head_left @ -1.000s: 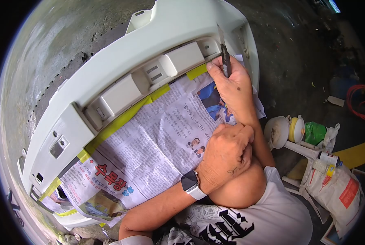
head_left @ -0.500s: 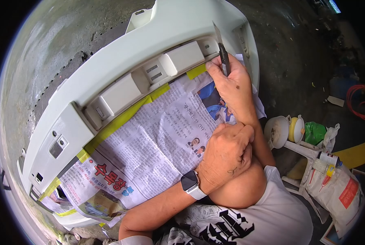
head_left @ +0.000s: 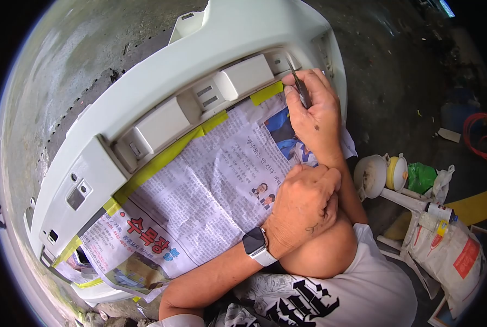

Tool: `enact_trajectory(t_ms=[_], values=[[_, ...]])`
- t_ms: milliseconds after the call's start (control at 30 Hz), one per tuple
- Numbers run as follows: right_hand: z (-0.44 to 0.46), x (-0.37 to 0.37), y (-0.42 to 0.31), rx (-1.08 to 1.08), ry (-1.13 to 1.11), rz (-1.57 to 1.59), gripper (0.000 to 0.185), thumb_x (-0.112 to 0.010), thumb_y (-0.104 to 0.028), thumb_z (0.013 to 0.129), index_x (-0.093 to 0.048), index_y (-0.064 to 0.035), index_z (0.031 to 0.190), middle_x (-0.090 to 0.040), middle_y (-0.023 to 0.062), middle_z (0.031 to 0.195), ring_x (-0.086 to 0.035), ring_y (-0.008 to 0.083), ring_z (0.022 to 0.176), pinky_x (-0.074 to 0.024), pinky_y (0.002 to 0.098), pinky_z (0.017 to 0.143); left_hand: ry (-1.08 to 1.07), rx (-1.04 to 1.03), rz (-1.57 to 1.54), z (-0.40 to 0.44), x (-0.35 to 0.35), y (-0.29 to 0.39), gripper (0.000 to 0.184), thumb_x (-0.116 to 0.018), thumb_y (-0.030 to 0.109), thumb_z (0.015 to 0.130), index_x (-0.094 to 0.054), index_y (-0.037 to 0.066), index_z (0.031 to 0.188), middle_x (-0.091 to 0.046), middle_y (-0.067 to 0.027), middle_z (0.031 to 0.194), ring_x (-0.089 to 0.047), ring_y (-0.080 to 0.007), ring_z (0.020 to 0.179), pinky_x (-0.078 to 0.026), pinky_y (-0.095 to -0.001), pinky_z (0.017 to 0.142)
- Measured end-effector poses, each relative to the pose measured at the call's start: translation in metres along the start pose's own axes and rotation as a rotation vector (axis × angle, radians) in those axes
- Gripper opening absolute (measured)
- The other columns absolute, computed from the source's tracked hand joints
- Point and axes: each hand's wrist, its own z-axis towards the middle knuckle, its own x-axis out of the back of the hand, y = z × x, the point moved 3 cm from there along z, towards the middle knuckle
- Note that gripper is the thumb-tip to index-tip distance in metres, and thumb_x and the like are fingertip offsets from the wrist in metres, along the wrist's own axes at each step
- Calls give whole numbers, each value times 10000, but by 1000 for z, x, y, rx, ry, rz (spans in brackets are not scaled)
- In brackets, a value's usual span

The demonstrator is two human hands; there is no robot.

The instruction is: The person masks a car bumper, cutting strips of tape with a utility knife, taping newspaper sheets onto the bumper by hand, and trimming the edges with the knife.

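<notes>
Hose and bags: with my right hand [head_left: 315, 115] serving as the dial's centre, a red hose [head_left: 466, 136] is lying at 3 o'clock, a green bag [head_left: 419, 177] at 4, and a white sack [head_left: 451, 267] between 4 and 5.
Dish: a stained white dish [head_left: 370, 175] is showing between 4 and 5 o'clock, near my right forearm.
Left hand: my left hand [head_left: 303, 210] is lying at 6 o'clock, overlapping that forearm and my knee [head_left: 325, 256] and hiding part of the newspaper [head_left: 200, 180]; its fingers are curling in, and I cannot tell whether they are gripping anything.
Watch: it [head_left: 253, 240] is sitting on my left wrist, at 7 o'clock.
Floor: dark ground [head_left: 396, 65] is spreading at 2 o'clock, grey concrete [head_left: 85, 60] showing past the panel toward 10.
Panel: the pale moulded panel [head_left: 161, 82] is curving from 12 around to 8 o'clock.
Newspaper: it is lying wrinkled at 8 o'clock, yellow tape [head_left: 167, 161] running along its upper edge and ending just beside my right thumb.
Knife: my right hand is grasping the dark knife [head_left: 303, 95] between thumb and fingers, its blade pointing to 11 o'clock over the panel's end recess; I cannot tell whether it is touching.
</notes>
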Motion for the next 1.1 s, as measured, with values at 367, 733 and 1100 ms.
enact_trajectory(t_ms=[367, 733, 1100], values=[[3, 6, -5, 76, -84, -65, 151, -728, 64, 853, -705, 5, 990, -663, 123, 936, -674, 287, 779, -553, 374, 713, 3, -20, 24, 1, 0, 0, 199, -659, -61, 739, -608, 62, 886, -612, -110, 754, -658, -332, 750, -508, -407, 763], [33, 1, -10, 172, -275, -131, 311, -887, -175, 821, -635, -9, 896, -609, 126, 814, -576, 335, 677, -478, 421, 627, 9, -20, 45, -1, -2, -1, 207, -661, -57, 741, -604, 64, 898, -599, -109, 741, -658, -330, 750, -500, -405, 764], [37, -4, -13, 251, -262, -124, 441, -962, -185, 728, -579, -5, 852, -578, 98, 782, -547, 249, 658, -464, 367, 622, -24, -18, 84, -1, -5, -1, 199, -672, -34, 738, -593, 59, 895, -591, -104, 760, -656, -326, 767, -507, -400, 778]])
